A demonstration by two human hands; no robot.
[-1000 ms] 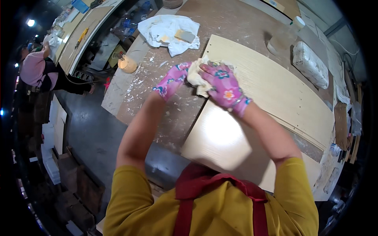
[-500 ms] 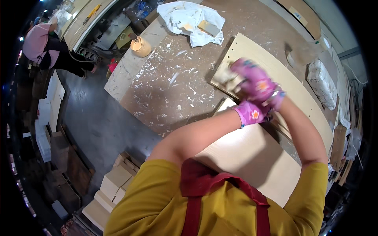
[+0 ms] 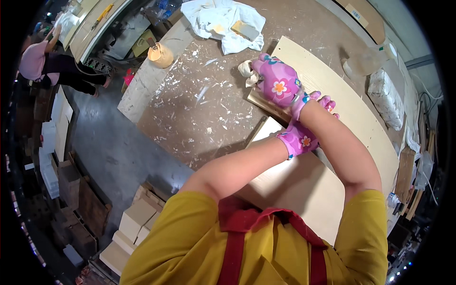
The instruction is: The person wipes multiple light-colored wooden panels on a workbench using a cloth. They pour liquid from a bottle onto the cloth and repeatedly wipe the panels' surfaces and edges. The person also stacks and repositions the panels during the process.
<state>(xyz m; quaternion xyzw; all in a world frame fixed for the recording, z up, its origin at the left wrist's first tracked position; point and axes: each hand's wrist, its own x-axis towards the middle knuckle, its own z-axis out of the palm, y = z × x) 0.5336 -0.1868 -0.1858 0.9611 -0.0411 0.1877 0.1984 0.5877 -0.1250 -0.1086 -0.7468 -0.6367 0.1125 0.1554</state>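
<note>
My right hand (image 3: 279, 84), in a pink flowered glove, is closed on a crumpled cream cloth (image 3: 247, 72). It is at the left end of a long pale wooden board (image 3: 349, 102), and the cloth sticks out past the board's edge. My right forearm crosses over my left hand (image 3: 305, 138), which wears a matching glove. The left fingertips show beyond the right wrist, spread and lying on the long board; the palm is hidden. Nearer to me, a second pale panel (image 3: 289, 192) lies below my forearms.
A white cloth (image 3: 204, 19) with a sanding block (image 3: 244, 31) on it lies on the paint-spattered workbench (image 3: 190, 109). An orange-stained cup (image 3: 160, 55) stands at the bench's left edge. At right are a clear plastic container (image 3: 361, 64) and a white wrapped bundle (image 3: 385, 99). Another person (image 3: 35, 64) stands far left.
My right hand has moved left with the cloth to the board's end and past its edge. My left fingers now show beyond the right wrist. The view has shifted slightly.
</note>
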